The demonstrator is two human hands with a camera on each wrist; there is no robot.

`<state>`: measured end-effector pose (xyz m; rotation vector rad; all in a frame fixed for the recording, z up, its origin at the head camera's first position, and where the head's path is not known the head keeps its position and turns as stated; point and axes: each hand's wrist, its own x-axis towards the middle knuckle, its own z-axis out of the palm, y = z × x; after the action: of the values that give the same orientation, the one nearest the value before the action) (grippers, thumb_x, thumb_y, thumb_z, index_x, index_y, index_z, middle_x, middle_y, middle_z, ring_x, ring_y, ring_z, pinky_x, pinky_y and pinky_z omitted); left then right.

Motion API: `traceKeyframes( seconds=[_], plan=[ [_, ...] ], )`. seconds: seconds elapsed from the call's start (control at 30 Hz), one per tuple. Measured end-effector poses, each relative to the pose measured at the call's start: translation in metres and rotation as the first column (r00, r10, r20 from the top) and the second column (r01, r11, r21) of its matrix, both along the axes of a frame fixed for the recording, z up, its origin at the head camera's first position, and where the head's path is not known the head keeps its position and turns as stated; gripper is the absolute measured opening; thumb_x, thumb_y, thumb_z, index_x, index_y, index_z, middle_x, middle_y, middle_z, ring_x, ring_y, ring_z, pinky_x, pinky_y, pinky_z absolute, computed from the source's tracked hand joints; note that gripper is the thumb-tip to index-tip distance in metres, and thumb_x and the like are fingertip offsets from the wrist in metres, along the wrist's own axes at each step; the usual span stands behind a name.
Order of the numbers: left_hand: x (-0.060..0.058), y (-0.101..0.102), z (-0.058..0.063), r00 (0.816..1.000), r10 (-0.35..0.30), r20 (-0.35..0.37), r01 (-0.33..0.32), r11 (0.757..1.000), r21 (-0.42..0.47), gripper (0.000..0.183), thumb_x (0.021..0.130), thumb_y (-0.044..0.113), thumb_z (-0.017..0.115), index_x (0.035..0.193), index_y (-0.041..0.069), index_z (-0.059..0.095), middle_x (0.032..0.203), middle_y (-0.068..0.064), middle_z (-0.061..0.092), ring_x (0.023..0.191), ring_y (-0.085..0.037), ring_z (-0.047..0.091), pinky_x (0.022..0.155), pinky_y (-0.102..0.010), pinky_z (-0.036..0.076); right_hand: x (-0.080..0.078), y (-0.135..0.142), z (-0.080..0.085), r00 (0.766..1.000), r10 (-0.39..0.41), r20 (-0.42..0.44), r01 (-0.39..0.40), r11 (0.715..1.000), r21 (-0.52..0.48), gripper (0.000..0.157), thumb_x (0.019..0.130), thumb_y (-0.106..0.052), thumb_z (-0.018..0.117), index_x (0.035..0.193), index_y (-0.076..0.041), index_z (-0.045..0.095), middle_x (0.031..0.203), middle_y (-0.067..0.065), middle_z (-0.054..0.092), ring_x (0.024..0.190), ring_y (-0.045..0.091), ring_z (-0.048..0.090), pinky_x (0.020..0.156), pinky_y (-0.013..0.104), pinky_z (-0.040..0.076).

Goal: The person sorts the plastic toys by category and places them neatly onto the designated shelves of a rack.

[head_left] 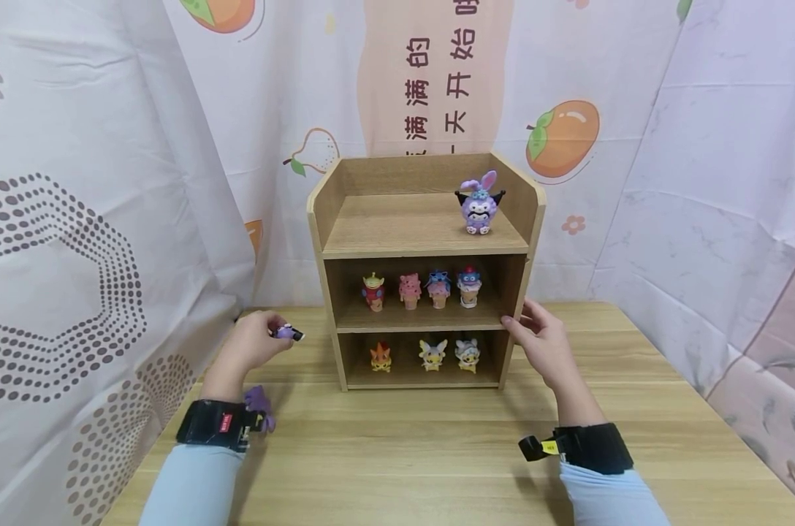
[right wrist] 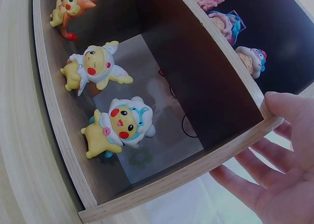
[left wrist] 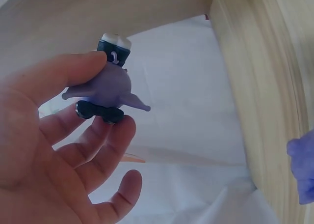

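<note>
My left hand (head_left: 256,340) is at the left of the wooden shelf, pinching a small purple figurine (left wrist: 110,84) with a dark bow and a black-and-white end between thumb and fingers. A second purple figurine (head_left: 258,403) is on the table by the left wrist, partly covered by the wrist strap. My right hand (head_left: 544,343) holds the right side panel of the shelf (head_left: 397,223). Its thumb lies at the front edge by the middle board, and the fingers reach along the outer side. Yellow Pikachu figurines (right wrist: 120,123) stand in the bottom compartment nearby.
Several ice-cream-cone figurines (head_left: 439,290) and a red-clad figurine (head_left: 374,292) stand in the middle compartment. A purple figurine with rabbit ears (head_left: 479,206) stands on the top board at the right. An orange-eared figurine (head_left: 381,358) is at the bottom left. Printed curtains (head_left: 272,88) hang behind the table (head_left: 397,453).
</note>
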<state>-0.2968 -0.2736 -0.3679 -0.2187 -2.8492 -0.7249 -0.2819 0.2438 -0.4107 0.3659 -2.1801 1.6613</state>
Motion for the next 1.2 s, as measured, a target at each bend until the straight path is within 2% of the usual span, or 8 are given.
traceKeyframes(
  seconds=[0.37, 0.73, 0.83, 1.0, 1.07, 1.2],
  plan=[
    [0.019, 0.013, 0.008, 0.987, -0.006, -0.161, 0.006, 1.0, -0.001, 0.033, 0.086, 0.024, 0.08, 0.109, 0.004, 0.069, 0.106, -0.013, 0.066, 0.095, -0.032, 0.063, 0.08, -0.05, 0.051, 0.002, -0.001, 0.0, 1.0, 0.001, -0.002, -0.001, 1.0, 0.002, 0.055, 0.1, -0.022, 0.068, 0.149, -0.005, 0.05, 0.137, 0.023, 0.058, 0.124, 0.04, 0.055, 0.079, 0.023, 0.058],
    [0.032, 0.026, 0.011, 0.956, -0.014, -0.292, 0.046, 0.994, 0.103, 0.03, 0.084, 0.017, 0.081, 0.107, 0.003, 0.068, 0.107, -0.012, 0.066, 0.096, -0.033, 0.064, 0.079, -0.048, 0.05, 0.002, -0.001, 0.001, 1.0, 0.009, -0.013, -0.009, 1.0, 0.006, 0.054, 0.101, -0.021, 0.067, 0.15, -0.007, 0.051, 0.137, 0.022, 0.058, 0.122, 0.036, 0.057, 0.08, 0.025, 0.059],
    [0.036, 0.029, 0.012, 0.945, -0.017, -0.328, 0.06, 0.99, 0.124, 0.029, 0.083, 0.016, 0.082, 0.105, 0.005, 0.067, 0.105, -0.01, 0.066, 0.096, -0.032, 0.064, 0.076, -0.044, 0.048, 0.002, -0.002, 0.001, 1.0, 0.009, -0.012, -0.009, 1.0, 0.006, 0.054, 0.101, -0.021, 0.068, 0.15, -0.006, 0.051, 0.137, 0.022, 0.058, 0.122, 0.036, 0.057, 0.08, 0.024, 0.058],
    [0.042, 0.033, 0.013, 0.919, -0.032, -0.393, 0.094, 0.986, 0.14, 0.028, 0.081, 0.013, 0.084, 0.102, 0.005, 0.068, 0.103, -0.01, 0.066, 0.096, -0.032, 0.064, 0.083, -0.048, 0.047, 0.001, -0.002, 0.0, 1.0, 0.009, -0.012, -0.009, 1.0, 0.002, 0.054, 0.101, -0.021, 0.067, 0.149, -0.005, 0.051, 0.137, 0.023, 0.058, 0.123, 0.04, 0.056, 0.079, 0.023, 0.058],
    [0.044, 0.035, 0.013, 0.907, -0.038, -0.42, 0.109, 0.983, 0.146, 0.028, 0.08, 0.011, 0.084, 0.102, 0.004, 0.068, 0.103, -0.01, 0.066, 0.096, -0.032, 0.064, 0.086, -0.05, 0.047, 0.001, -0.002, 0.0, 1.0, 0.006, -0.011, -0.006, 1.0, 0.003, 0.054, 0.101, -0.021, 0.067, 0.149, -0.004, 0.051, 0.138, 0.023, 0.057, 0.124, 0.041, 0.055, 0.079, 0.023, 0.058],
    [0.046, 0.039, 0.013, 0.878, -0.05, -0.476, 0.142, 0.977, 0.159, 0.03, 0.078, 0.009, 0.086, 0.102, 0.005, 0.069, 0.101, -0.009, 0.066, 0.094, -0.029, 0.063, 0.085, -0.047, 0.047, 0.001, -0.001, 0.0, 1.0, 0.002, -0.007, -0.002, 1.0, 0.004, 0.054, 0.101, -0.022, 0.067, 0.149, -0.004, 0.051, 0.138, 0.023, 0.057, 0.125, 0.041, 0.054, 0.079, 0.023, 0.058]
  ],
)
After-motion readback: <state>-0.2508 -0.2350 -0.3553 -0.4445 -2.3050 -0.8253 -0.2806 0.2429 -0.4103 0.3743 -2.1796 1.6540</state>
